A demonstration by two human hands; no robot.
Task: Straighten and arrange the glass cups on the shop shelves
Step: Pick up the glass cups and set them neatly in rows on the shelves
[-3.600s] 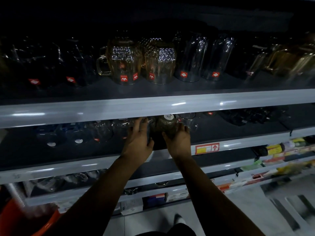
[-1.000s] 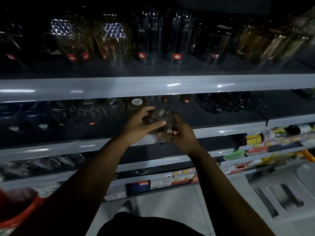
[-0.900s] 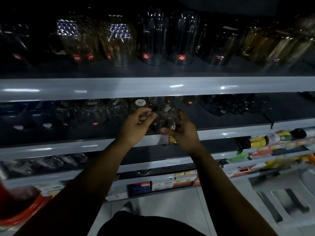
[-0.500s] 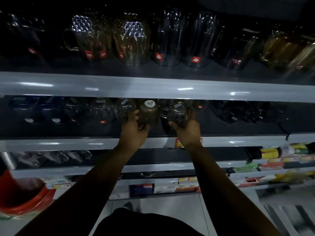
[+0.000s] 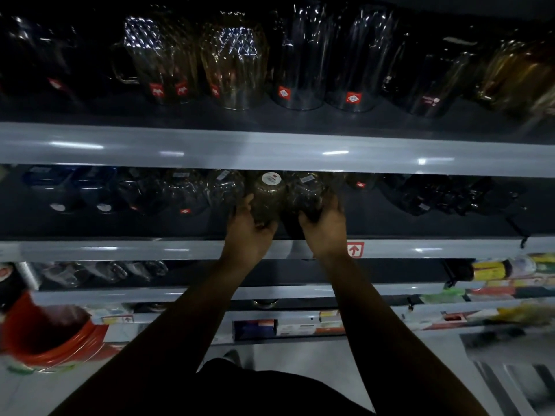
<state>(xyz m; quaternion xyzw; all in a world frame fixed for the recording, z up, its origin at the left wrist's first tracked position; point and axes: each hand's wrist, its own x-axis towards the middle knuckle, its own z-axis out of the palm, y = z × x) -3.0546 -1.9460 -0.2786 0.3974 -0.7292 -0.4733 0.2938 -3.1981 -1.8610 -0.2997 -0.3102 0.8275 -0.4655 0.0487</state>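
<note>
On the second shelf a row of glass cups stands upside down in dim light. My left hand grips an amber-tinted cup with a round white sticker on its upturned base. My right hand grips a clear cup right beside it; the two cups touch. More clear cups run to the left, and dark glassware lies to the right. My fingertips are hidden behind the glasses.
The top shelf carries tall patterned mugs and clear tumblers with red labels. Lower shelves hold small glasses and coloured packets. A red basin sits at the lower left and a grey stool at the lower right.
The clear cup was held off the shelf in both hands a second ago. It now stands on the second shelf beside the amber cup, with one hand on each cup.
</note>
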